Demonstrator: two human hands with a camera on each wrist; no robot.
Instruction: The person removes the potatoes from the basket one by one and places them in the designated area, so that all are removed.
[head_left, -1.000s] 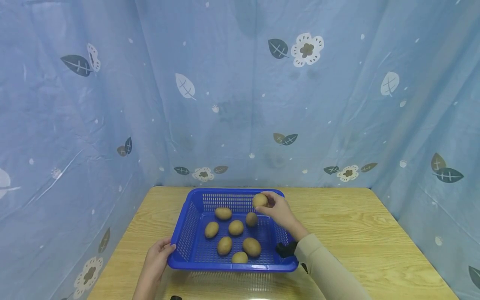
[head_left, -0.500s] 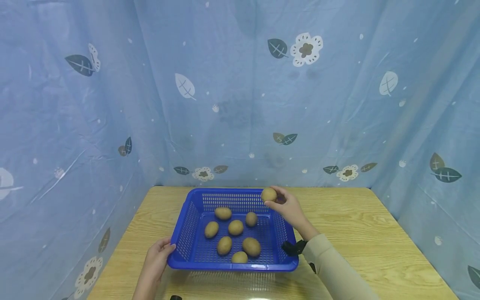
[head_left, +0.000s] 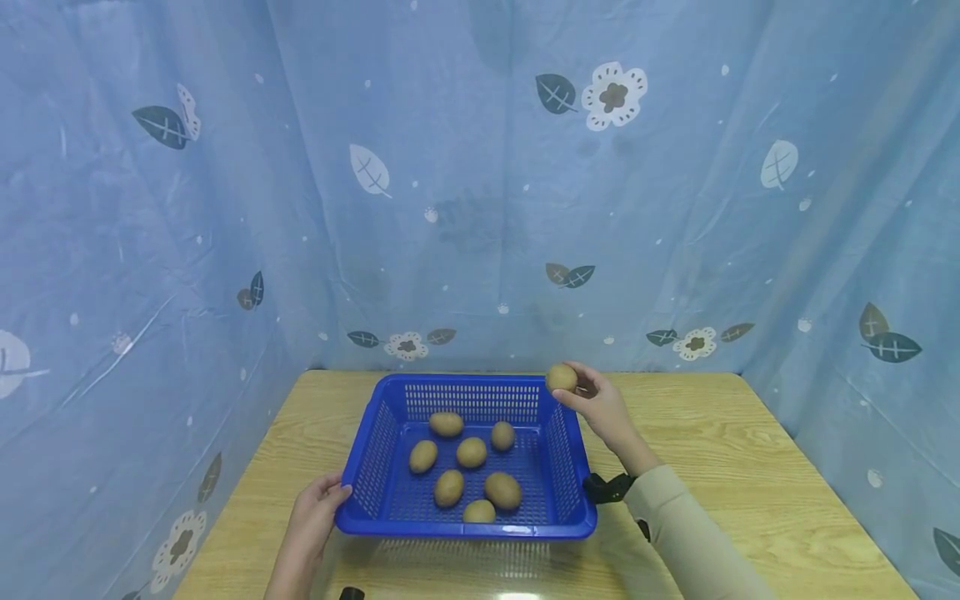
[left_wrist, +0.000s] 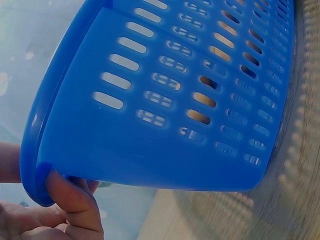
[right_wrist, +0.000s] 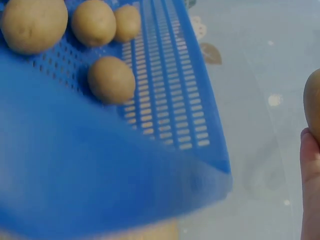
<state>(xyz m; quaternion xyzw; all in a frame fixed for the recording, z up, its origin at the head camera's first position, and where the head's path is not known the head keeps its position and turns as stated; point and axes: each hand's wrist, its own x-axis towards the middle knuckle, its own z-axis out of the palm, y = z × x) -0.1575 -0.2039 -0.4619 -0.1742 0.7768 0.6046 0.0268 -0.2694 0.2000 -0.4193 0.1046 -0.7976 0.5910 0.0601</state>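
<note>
My right hand (head_left: 609, 415) holds a round tan potato (head_left: 561, 377) at the back right corner of a blue plastic basket (head_left: 420, 530). In the right wrist view this potato (right_wrist: 313, 102) and the finger touching it (right_wrist: 309, 175) are cut off at the right edge. Several potatoes lie apart on the basket's slotted floor, among them a large one (head_left: 503, 492) near the front. At the basket's front left, my left hand (head_left: 313, 510) grips the rim. Its bent finger (left_wrist: 75, 197) curls round the rim's corner in the left wrist view.
The basket stands on a wood-grain table (head_left: 720, 467), whose surface extends to its right. A blue patterned curtain (head_left: 465, 208) hangs behind the table and along both sides. A small black object (head_left: 352, 593) shows at the front edge of the view.
My right hand has carried the potato right and upward, from over the basket's inside to its back right corner. The left hand and the other potatoes stay in place.
</note>
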